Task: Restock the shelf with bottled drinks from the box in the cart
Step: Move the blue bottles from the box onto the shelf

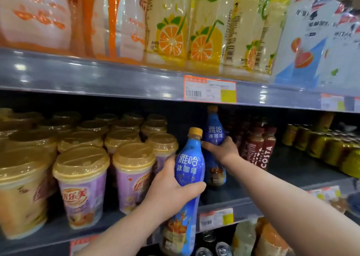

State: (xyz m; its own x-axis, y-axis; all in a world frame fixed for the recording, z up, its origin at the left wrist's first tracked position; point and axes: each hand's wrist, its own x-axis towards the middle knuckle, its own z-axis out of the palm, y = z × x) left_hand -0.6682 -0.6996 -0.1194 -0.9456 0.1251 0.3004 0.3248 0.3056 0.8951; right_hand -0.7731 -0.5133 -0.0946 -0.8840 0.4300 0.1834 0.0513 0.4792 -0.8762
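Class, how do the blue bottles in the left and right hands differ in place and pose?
The left bottle is held in front of the shelf edge; the right bottle stands on the shelf. The left bottle leans; the right bottle is near upright. Both are blue with yellow caps.

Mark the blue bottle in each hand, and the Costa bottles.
Left-hand bottle [188, 166], head view, white label text.
Right-hand bottle [215, 133], head view, upper label.
Costa bottles [266, 157], head view, front label.
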